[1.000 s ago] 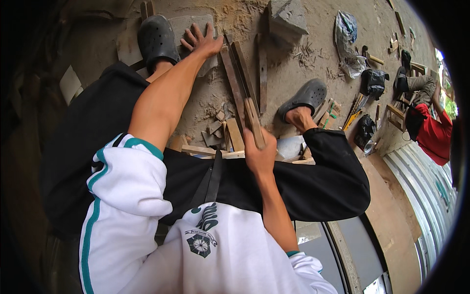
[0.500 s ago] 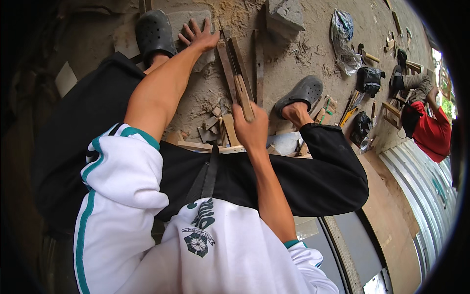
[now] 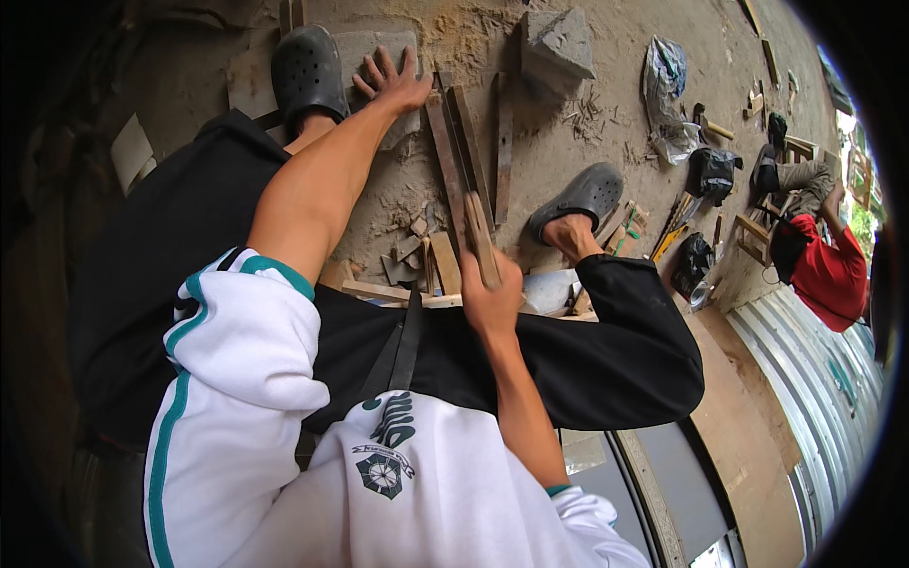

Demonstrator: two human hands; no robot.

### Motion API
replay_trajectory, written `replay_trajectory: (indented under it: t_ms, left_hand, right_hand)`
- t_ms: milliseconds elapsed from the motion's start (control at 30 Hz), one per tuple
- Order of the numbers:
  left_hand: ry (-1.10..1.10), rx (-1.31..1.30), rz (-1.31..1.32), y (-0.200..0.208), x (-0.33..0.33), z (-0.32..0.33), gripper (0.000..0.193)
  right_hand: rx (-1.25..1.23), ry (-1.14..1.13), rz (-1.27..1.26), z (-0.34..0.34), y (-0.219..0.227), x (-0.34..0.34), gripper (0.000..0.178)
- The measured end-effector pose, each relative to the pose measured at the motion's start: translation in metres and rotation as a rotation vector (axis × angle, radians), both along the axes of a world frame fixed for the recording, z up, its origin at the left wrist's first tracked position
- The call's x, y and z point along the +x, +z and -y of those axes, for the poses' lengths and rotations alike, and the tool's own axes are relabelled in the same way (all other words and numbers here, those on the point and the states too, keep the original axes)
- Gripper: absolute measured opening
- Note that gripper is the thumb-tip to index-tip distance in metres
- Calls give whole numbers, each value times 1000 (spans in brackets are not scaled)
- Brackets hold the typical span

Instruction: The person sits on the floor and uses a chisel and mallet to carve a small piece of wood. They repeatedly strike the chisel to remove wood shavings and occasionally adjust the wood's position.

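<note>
My left hand [image 3: 396,88] lies palm down with spread fingers on a flat grey stone slab [image 3: 401,131], its thumb side beside two long dark strips [image 3: 442,142]. My right hand [image 3: 492,289] is wrapped round the wooden handle [image 3: 481,241] of a tool between my legs. From the handle a thin dark blade seems to run edge-on between the strips toward my left hand. The tool's exact kind is hard to tell. Another dark strip [image 3: 503,147] lies apart on the ground, to the right.
Wood offcuts [image 3: 443,262] lie close to my lap. A concrete block [image 3: 559,47] stands at the far side. To the right are a plastic bag [image 3: 668,99], a hammer [image 3: 719,130] and a black bag [image 3: 712,173]. A person in red [image 3: 828,279] sits near corrugated metal sheeting [image 3: 791,346].
My right hand has drawn the wooden-handled tool back toward me along the strips. My left hand stays on the slab. The whole view has shifted slightly.
</note>
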State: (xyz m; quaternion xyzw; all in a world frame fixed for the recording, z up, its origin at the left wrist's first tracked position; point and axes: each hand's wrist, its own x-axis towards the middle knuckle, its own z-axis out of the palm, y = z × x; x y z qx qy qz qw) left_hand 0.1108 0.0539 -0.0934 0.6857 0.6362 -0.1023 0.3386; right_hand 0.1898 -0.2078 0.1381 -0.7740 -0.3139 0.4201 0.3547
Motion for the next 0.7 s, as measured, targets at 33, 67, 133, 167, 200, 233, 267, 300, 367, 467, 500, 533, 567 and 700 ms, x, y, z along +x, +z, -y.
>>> replay_trajectory:
  t_ms: [33, 67, 133, 167, 200, 233, 267, 300, 367, 467, 500, 533, 567, 700]
  left_hand:
    - [-7, 1, -5, -3, 0, 0, 76]
    - [-9, -2, -9, -4, 0, -1, 76]
    - [-12, -8, -16, -7, 1, 0, 76]
    - [-11, -26, -17, -7, 0, 0, 76]
    - [-7, -36, -13, -3, 0, -1, 76]
    - [-3, -46, -8, 1, 0, -3, 76]
    - [7, -62, 12, 8, -1, 0, 77]
    - [3, -52, 9, 6, -1, -1, 77]
    - [-11, -37, 5, 0, -2, -4, 77]
    - [-28, -46, -8, -1, 0, -1, 77]
    - [-25, -54, -9, 0, -1, -2, 76]
    - [-22, -63, -10, 1, -3, 0, 76]
    - [-17, -63, -7, 6, -3, -3, 76]
    - [-16, -72, -8, 7, 1, -2, 77]
  right_hand:
    - [-26, 20, -4, -9, -11, 0, 16]
    - [-62, 74, 56, -25, -24, 1, 17]
    - [-69, 59, 61, -26, -23, 2, 17]
    - [-70, 47, 59, -26, -22, 2, 18]
    - [-43, 48, 34, -11, -7, 3, 17]
    - [16, -3, 30, 0, -1, -1, 17]
    - [67, -50, 25, 13, 2, -5, 17]
    - [117, -97, 20, 19, 3, -6, 18]
    - [0, 11, 22, -11, -19, 6, 18]
    - [-60, -14, -58, -41, -40, 12, 18]
    - [-43, -15, -48, -33, -31, 11, 19]
    - [-26, -16, -37, -14, -14, 8, 19]
    - [0, -15, -21, 0, 1, 4, 20]
    - [16, 38, 73, -14, -23, 2, 19]
